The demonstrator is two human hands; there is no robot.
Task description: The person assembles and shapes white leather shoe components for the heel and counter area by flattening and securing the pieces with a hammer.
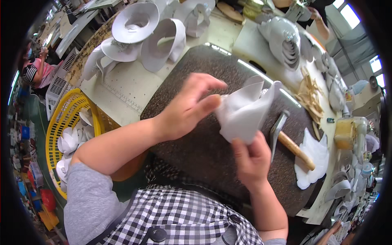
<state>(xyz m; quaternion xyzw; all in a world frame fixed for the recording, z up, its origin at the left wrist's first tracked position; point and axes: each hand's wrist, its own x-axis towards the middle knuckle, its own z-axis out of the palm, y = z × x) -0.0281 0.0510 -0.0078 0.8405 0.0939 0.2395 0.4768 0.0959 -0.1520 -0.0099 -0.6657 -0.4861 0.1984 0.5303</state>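
A white folded shoe upper is pinched at its lower edge between the thumb and fingers of my right hand. It is held above a dark speckled stone slab. My left hand is at the upper's left side, slightly blurred, with thumb and forefinger apart. The left thumb tip lies right at the upper's edge; I cannot tell whether it touches. To the right of the upper, a hammer with a metal head and wooden handle lies on the slab. Beside its handle is a flat white jagged-edged piece.
White shoe uppers stand at the back left of the table, near a ruler. More nested uppers lie at the back right, with light brown strips. A yellow basket with white pieces stands left. Another person is at far left.
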